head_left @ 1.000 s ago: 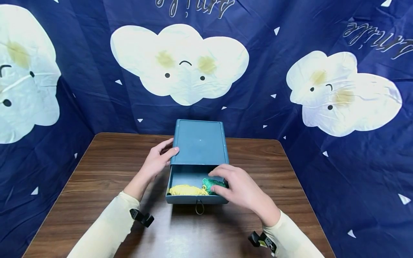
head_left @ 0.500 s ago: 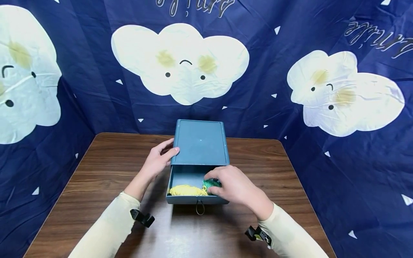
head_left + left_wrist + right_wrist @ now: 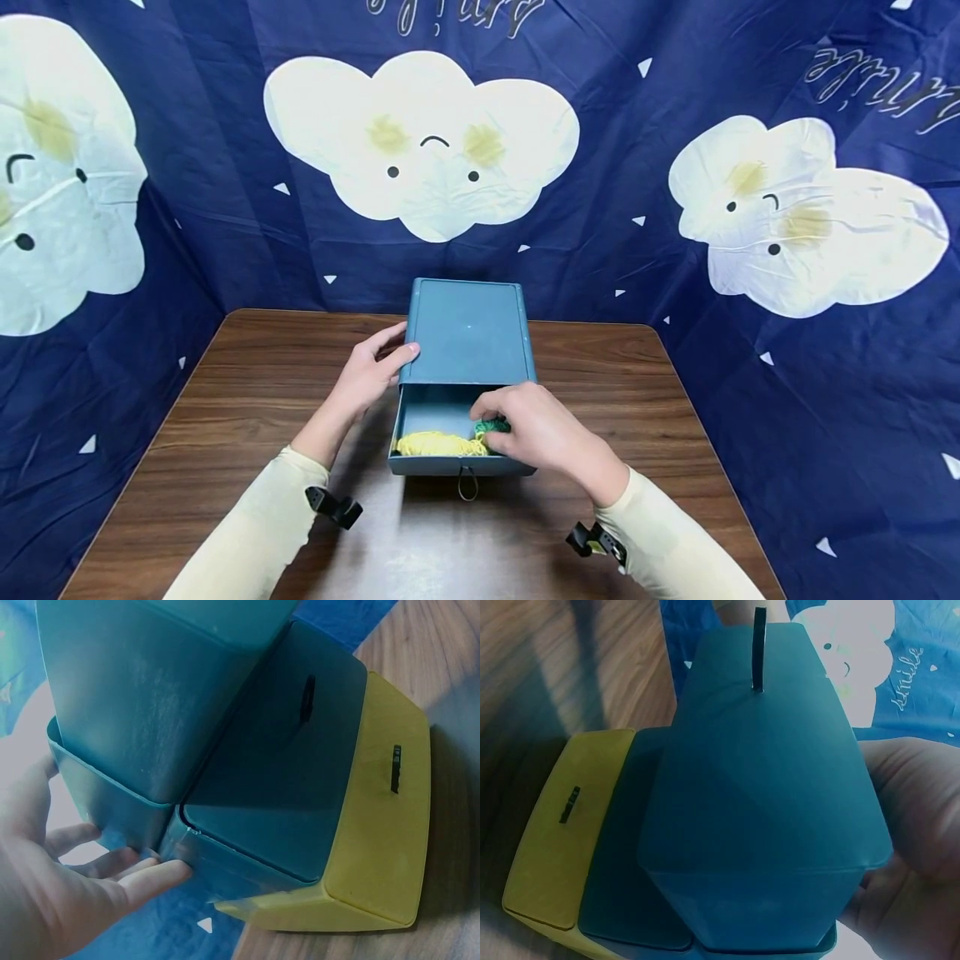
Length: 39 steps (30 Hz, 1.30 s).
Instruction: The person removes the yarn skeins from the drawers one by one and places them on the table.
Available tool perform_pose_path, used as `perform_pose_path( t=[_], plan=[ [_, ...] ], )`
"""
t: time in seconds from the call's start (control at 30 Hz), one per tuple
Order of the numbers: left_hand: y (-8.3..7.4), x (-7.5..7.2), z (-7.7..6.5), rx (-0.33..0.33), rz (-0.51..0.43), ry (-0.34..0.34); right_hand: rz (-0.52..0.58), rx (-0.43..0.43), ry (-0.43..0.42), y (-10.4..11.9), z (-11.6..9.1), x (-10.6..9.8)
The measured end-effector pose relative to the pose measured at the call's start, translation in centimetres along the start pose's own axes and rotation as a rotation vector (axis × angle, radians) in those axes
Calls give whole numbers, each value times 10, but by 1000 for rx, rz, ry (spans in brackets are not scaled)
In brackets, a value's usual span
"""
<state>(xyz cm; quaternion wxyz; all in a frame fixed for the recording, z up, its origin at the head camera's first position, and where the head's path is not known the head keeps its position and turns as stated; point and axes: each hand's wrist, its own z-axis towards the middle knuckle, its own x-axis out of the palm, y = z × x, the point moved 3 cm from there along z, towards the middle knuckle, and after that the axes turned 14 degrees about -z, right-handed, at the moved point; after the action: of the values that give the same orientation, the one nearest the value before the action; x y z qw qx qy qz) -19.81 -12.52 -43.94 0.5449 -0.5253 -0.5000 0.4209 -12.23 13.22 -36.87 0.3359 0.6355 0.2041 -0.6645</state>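
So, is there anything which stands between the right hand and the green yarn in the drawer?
Nothing visible does: the right hand is curled over the green yarn inside the open drawer. The yellow yarn lies beside it, to the left, not between.

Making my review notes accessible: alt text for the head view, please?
A right hand reaches into the open drawer of a blue box, over green yarn beside yellow yarn. The left hand touches the box's left side. A wooden table lies beneath.
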Motion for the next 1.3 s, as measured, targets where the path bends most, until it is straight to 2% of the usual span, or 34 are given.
perform_pose_path(
  t=[0.33, 0.53, 0.77, 1.3],
  plan=[
    [-3, -3, 4, -6, 7, 7, 104, 3, -128, -6, -2, -14],
    [-3, -5, 7, -6, 6, 16, 177, 45, -188, -12, -3, -24],
    [-4, -8, 9, -2, 4, 22, 210, 65, -260, -18, -3, -34],
    [-7, -12, 14, -9, 11, 38, 261, 224, -365, -44, -15, -66]
  ],
)
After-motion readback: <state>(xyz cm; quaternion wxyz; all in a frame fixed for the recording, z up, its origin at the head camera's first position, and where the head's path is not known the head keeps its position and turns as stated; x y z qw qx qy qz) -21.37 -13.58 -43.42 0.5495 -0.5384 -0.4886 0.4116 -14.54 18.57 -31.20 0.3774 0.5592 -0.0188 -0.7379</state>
